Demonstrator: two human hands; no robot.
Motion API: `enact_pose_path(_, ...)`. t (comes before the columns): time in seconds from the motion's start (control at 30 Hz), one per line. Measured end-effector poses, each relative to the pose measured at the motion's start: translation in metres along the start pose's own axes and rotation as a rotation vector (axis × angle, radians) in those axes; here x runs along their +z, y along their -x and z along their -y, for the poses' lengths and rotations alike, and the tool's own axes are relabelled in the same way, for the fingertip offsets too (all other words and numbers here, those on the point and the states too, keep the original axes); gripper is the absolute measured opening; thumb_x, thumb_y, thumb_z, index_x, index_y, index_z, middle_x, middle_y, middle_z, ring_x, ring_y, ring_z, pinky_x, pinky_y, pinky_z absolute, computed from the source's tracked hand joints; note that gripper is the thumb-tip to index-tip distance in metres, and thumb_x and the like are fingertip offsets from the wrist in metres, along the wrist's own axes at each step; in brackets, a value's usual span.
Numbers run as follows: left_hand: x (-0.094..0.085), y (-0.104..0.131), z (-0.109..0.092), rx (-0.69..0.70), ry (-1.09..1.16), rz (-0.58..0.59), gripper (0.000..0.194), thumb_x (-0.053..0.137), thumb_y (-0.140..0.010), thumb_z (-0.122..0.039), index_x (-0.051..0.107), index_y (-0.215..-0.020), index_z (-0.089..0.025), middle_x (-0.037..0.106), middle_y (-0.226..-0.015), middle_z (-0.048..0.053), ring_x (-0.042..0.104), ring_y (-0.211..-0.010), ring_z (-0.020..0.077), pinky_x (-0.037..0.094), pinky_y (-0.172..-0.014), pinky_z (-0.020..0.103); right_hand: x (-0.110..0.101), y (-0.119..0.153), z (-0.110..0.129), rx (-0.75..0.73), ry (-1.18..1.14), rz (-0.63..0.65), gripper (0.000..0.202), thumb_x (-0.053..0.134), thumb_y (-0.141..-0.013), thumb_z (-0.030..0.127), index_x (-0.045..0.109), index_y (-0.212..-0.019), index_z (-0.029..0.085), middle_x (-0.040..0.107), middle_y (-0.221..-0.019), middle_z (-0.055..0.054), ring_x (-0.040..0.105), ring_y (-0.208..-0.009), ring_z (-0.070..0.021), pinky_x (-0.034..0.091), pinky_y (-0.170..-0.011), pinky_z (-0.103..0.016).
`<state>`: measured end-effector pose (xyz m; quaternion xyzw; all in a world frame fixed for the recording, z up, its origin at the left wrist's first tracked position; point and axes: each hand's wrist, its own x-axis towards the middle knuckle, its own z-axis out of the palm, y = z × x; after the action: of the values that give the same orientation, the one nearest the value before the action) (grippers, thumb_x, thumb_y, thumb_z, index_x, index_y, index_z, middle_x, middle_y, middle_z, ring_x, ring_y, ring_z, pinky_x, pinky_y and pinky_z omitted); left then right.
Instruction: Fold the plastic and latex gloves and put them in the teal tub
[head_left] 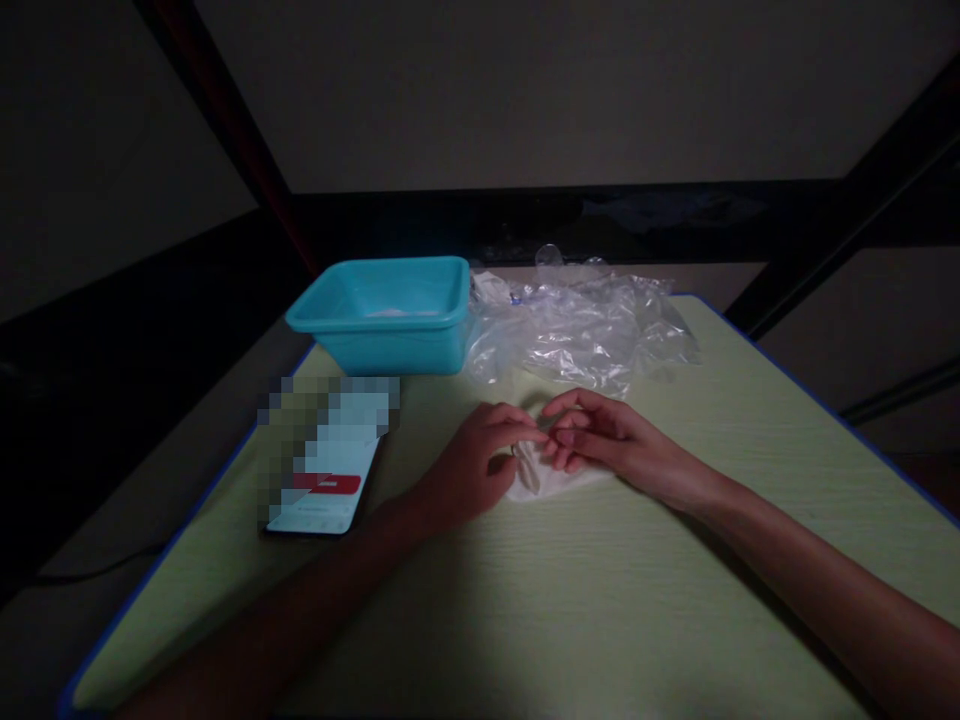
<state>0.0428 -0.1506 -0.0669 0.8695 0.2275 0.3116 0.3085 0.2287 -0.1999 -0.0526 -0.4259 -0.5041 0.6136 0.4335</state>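
A thin, white, crumpled sheet (559,485), like tissue or soft cloth, lies on the table beneath my fingers. My left hand (480,465) reaches in from the left with its fingers curled, the thumb beside the sheet's left edge. From the right, my right hand (604,432) comes over the sheet, thumb and index finger drawn together in a pinch. The fingertips of both hands meet just above the sheet. Whatever sits between them is too small and dim to make out.
A turquoise plastic basin (394,345) stands at the back left. Beside it on the right is a heap of clear plastic bags (585,325). A lit phone (330,490) lies left of my hands. The pale green table (600,620) has a blue edge.
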Motion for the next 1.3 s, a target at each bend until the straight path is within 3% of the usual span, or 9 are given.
enact_pose_path(0.23, 0.000, 0.002, -0.002, 0.115, -0.154, 0.055, 0.020, 0.053, -0.073, -0.003, 0.065, -0.079, -0.018, 0.058, -0.101, 0.007, 0.053, -0.098, 0.0202, 0.043, -0.086, 0.037, -0.005, 0.002, 0.015, 0.008, -0.027, -0.147, 0.023, 0.067, -0.072, 0.024, 0.053, -0.088, 0.017, 0.064, -0.069, 0.001, 0.059, -0.058, -0.0084, 0.045, -0.053, -0.021)
enact_pose_path(0.47, -0.001, 0.004, -0.004, 0.142, -0.102, -0.070, 0.022, 0.046, -0.070, 0.000, 0.061, -0.072, -0.016, 0.062, -0.091, 0.006, 0.056, -0.088, 0.0173, 0.045, -0.080, 0.033, -0.042, 0.013, 0.034, -0.072, 0.047, -0.390, 0.013, 0.066, -0.073, 0.025, 0.057, -0.080, 0.018, 0.063, -0.065, 0.001, 0.056, -0.052, -0.0073, 0.042, -0.045, -0.019)
enact_pose_path(0.57, 0.000, 0.005, -0.004, 0.157, -0.122, -0.069, 0.021, 0.046, -0.070, -0.001, 0.060, -0.071, -0.017, 0.062, -0.087, 0.005, 0.056, -0.086, 0.0175, 0.045, -0.077, 0.033, -0.049, 0.014, 0.031, 0.024, 0.031, -0.360, 0.015, 0.068, -0.071, 0.025, 0.057, -0.077, 0.017, 0.064, -0.062, 0.000, 0.057, -0.051, -0.0073, 0.045, -0.047, -0.019)
enact_pose_path(0.8, 0.000, 0.003, -0.005, 0.191, -0.153, -0.056, 0.020, 0.046, -0.069, -0.002, 0.060, -0.069, -0.016, 0.064, -0.082, 0.005, 0.056, -0.081, 0.0173, 0.044, -0.074, 0.033, -0.041, 0.009, 0.022, 0.139, 0.053, -0.251, 0.025, 0.074, -0.066, 0.033, 0.056, -0.073, 0.016, 0.066, -0.066, -0.002, 0.061, -0.056, -0.0092, 0.049, -0.054, -0.021)
enact_pose_path(1.1, 0.000, 0.004, -0.005, 0.186, -0.198, -0.022, 0.018, 0.046, -0.070, -0.003, 0.059, -0.069, -0.016, 0.064, -0.082, 0.005, 0.056, -0.080, 0.0177, 0.043, -0.074, 0.033, -0.046, 0.007, 0.012, 0.172, 0.030, -0.262, 0.027, 0.076, -0.063, 0.031, 0.058, -0.074, 0.015, 0.066, -0.067, -0.002, 0.062, -0.061, -0.0100, 0.050, -0.062, -0.023)
enact_pose_path(1.3, 0.000, 0.005, -0.006, 0.174, -0.243, -0.009, 0.017, 0.046, -0.070, -0.004, 0.058, -0.070, -0.016, 0.064, -0.081, 0.005, 0.056, -0.080, 0.0180, 0.042, -0.074, 0.033, -0.047, 0.006, 0.011, 0.103, 0.120, -0.225, 0.023, 0.075, -0.064, 0.031, 0.060, -0.072, 0.015, 0.065, -0.066, -0.001, 0.060, -0.061, -0.0101, 0.048, -0.058, -0.024)
